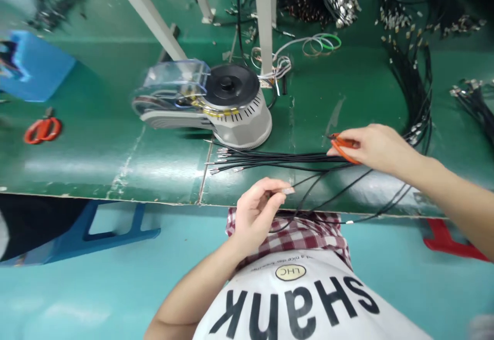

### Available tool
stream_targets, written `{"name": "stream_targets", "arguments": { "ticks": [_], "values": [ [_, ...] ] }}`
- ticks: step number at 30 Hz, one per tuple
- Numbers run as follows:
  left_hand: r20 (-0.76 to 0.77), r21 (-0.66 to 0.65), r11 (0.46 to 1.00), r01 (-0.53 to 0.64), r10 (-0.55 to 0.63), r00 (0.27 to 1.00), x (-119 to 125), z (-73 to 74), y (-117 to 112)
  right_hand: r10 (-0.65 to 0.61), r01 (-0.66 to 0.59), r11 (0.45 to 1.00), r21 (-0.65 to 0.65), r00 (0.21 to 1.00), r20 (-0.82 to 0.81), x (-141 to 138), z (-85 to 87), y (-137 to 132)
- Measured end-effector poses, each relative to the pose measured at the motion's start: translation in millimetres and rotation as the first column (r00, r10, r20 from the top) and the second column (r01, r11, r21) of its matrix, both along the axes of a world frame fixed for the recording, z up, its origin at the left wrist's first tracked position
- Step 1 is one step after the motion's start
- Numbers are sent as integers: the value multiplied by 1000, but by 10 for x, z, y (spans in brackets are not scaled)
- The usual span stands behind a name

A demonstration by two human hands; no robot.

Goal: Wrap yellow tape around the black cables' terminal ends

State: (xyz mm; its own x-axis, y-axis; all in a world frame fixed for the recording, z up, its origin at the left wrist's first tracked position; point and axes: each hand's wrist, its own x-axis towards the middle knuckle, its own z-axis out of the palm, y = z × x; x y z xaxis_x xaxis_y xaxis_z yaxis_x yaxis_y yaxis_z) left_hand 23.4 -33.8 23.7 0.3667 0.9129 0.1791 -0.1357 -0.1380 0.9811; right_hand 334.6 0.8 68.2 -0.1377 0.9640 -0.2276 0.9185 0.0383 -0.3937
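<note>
My left hand hovers at the near edge of the green table, pinching the metal end of a thin black cable between thumb and fingers. My right hand rests on the table to the right, closed on small orange-handled snips. It lies on a bundle of several black cables with metal tips, laid flat and pointing left. The pinched cable curves back toward that bundle.
A grey tape dispenser with a clear cover stands just behind the bundle. Orange scissors and a blue bin are far left. More black cable bundles fill the back right. White frame legs rise behind. A blue stool stands under the table.
</note>
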Motion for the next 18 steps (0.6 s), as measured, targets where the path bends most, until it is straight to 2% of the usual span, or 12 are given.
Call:
{"name": "stream_targets", "arguments": {
  "ticks": [1, 2, 4, 6, 8, 10, 12, 14, 15, 17, 18],
  "values": [
    [45, -67, 997, -43, 46, 998, -12, -6, 4, 8, -22, 996, 82, 985, 171, 66, -73, 113],
    [83, -119, 990, -76, 87, 993, -24, -15, 10, 45, -81, 990, 112, 955, 293, 126, -159, 218],
    [136, -189, 975, -115, 142, 980, -52, -38, 27, 125, -165, 984, 61, 901, 416, 219, -342, 393],
    [183, -260, 958, -120, 171, 968, -87, -64, 48, 165, -184, 983, -3, 875, 456, 270, -498, 511],
    [230, -366, 925, -98, 192, 954, -124, -87, 71, 163, -184, 983, -2, 868, 469, 278, -586, 577],
    [261, -480, 875, -61, 209, 942, -160, -111, 92, 138, -179, 983, 43, 870, 472, 234, -594, 608],
    [283, -560, 828, -20, 214, 935, -191, -137, 111, 102, -167, 980, 107, 887, 450, 119, -523, 614],
    [304, -591, 807, 14, 207, 930, -217, -169, 125, 69, -142, 973, 184, 932, 356, -82, -372, 588],
    [308, -593, 805, 23, 200, 930, -228, -186, 129, 66, -122, 970, 209, 964, 256, -212, -265, 558],
    [290, -579, 815, 11, 194, 937, -249, -223, 132, 74, -58, 982, 182, 994, -85, -503, 1, 463],
    [263, -562, 827, -14, 195, 945, -260, -242, 132, 77, -43, 993, 106, 937, -341, -648, 149, 401]
  ]
}}
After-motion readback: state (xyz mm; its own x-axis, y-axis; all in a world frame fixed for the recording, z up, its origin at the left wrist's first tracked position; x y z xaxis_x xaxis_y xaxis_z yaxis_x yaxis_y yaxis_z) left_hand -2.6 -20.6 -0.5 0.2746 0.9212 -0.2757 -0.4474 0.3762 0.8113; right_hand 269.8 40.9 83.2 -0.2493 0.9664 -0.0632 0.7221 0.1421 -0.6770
